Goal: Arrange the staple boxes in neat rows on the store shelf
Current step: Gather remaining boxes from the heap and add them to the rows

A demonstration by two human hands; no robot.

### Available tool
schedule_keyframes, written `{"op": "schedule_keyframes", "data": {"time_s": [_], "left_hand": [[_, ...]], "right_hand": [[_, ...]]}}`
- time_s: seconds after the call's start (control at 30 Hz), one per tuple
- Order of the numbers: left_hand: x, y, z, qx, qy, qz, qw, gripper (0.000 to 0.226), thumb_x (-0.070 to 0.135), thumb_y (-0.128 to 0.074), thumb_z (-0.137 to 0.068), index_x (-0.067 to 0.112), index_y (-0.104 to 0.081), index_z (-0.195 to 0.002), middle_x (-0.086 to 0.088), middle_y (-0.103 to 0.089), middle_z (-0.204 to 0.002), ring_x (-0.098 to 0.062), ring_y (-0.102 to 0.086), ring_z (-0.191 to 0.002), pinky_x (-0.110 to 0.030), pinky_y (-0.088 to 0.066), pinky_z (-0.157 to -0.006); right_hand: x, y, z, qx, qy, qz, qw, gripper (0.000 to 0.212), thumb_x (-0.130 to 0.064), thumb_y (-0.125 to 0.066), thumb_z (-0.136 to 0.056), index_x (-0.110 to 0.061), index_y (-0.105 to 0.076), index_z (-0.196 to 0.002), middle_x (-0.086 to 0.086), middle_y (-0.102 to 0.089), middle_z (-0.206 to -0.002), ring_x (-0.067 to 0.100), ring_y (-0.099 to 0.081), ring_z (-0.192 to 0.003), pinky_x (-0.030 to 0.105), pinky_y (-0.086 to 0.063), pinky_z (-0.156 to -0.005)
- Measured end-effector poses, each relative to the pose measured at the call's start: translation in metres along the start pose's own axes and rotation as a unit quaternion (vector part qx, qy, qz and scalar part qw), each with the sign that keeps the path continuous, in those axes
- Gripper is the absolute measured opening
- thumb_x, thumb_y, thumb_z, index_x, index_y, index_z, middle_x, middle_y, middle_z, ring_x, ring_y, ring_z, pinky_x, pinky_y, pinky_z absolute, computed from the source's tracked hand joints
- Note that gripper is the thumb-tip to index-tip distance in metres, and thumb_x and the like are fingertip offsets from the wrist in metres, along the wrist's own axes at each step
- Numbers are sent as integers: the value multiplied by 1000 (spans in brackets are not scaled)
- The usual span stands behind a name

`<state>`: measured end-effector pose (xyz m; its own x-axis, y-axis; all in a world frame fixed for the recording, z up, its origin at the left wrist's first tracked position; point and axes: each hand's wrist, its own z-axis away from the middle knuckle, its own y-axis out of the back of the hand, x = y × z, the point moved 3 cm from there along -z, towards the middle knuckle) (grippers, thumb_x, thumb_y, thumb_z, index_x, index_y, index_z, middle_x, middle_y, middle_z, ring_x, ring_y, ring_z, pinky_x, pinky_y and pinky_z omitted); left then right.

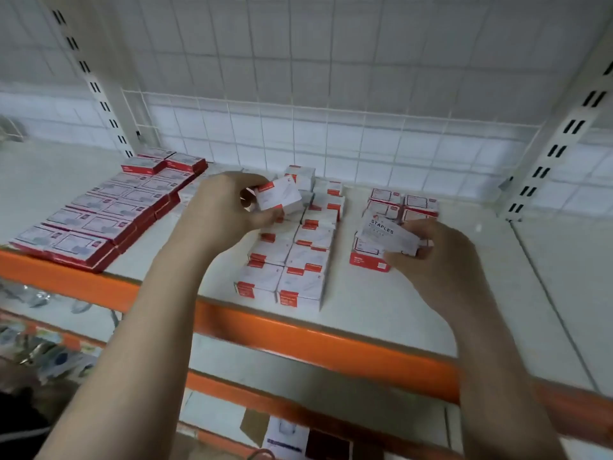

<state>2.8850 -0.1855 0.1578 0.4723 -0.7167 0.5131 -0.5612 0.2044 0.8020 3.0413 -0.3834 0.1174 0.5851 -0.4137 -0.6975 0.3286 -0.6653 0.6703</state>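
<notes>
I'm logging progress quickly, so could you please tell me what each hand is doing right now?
Left hand: holding a white box.
Right hand: holding a STAPLES box.

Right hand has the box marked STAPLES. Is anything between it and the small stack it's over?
Nothing visible. The right hand holds the STAPLES box just above the right-hand stack, whose front box shows beneath it; whether they touch is unclear.

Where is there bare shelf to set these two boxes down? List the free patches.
Free: the shelf right of the right-hand stack, out to the slotted upright; the strip in front of the stacks along the orange rail; a narrow lane between the flat red boxes and the middle block. Crowded: between middle block and right-hand stack.
</notes>
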Motion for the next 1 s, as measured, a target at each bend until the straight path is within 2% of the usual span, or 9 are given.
{"op": "schedule_keyframes", "data": {"time_s": [0.1,0.17,0.3,0.4,0.47,0.57,0.73,0.9,1.0], "left_hand": [[-3,2,-34,-45,-49,6,998,52,35,-73,-76,15,-61,-122,0,-65,-112,-13,-60,-95,-26,-48,-84],[-1,0,-56,-72,-77,15,994,51,35,-72,-77,15,-60,-123,3,-63,-114,-11,-59,-95,-25,-46,-86],[9,-17,-93,-126,-143,14,981,41,35,-71,-78,16,-65,-114,2,-67,-106,-13,-62,-91,-32,-51,-86],[13,-38,-115,-157,-159,11,975,43,37,-69,-79,16,-63,-116,0,-66,-106,-16,-63,-91,-29,-51,-84],[14,-52,-126,-173,-164,-11,971,49,38,-68,-81,16,-58,-124,-1,-63,-113,-15,-60,-94,-25,-45,-83],[13,-68,-138,-189,-169,-42,966,52,43,-65,-82,18,-55,-127,-2,-60,-120,-17,-56,-105,-32,-46,-91],[10,-85,-147,-199,-163,-110,960,51,42,-59,-86,18,-51,-130,-1,-55,-130,-21,-51,-117,-39,-43,-97],[5,-90,-149,-227,-158,-125,953,37,28,-51,-93,13,-55,-126,-6,-58,-124,-24,-53,-111,-34,-41,-93],[5,-88,-146,-248,-147,-115,951,38,30,-46,-96,13,-51,-130,-5,-56,-129,-24,-51,-116,-30,-37,-92]], "right_hand": [[-11,-10,10,15,-40,23,999,24,-17,-72,-75,-19,-66,-98,-6,-65,-90,8,-51,-74,7,-34,-53],[-18,-15,14,20,-61,26,998,20,-15,-72,-74,-21,-65,-91,-14,-56,-76,4,-48,-67,5,-36,-55],[-32,-15,19,39,-69,25,997,28,-10,-72,-73,-30,-53,-79,-24,-48,-67,-8,-45,-62,0,-36,-59],[-37,-10,19,44,-84,33,995,26,-11,-73,-73,-29,-54,-79,-20,-51,-69,8,-53,-70,16,-40,-63],[-36,-7,18,47,-100,45,993,20,-11,-73,-73,-21,-62,-86,-9,-58,-77,17,-57,-79,27,-43,-70],[-30,-3,16,50,-112,54,991,26,-12,-74,-72,-18,-66,-96,0,-65,-89,20,-60,-83,32,-47,-74],[-20,-2,11,54,-122,62,989,28,-15,-74,-72,-19,-65,-99,2,-66,-95,19,-61,-86,31,-49,-75],[-17,-4,3,57,-126,50,989,38,-16,-74,-73,-19,-63,-109,1,-64,-101,19,-61,-93,26,-45,-76],[-19,-6,-2,54,-124,49,990,41,-15,-73,-74,-19,-62,-113,-1,-63,-105,18,-61,-95,25,-45,-78]]}}
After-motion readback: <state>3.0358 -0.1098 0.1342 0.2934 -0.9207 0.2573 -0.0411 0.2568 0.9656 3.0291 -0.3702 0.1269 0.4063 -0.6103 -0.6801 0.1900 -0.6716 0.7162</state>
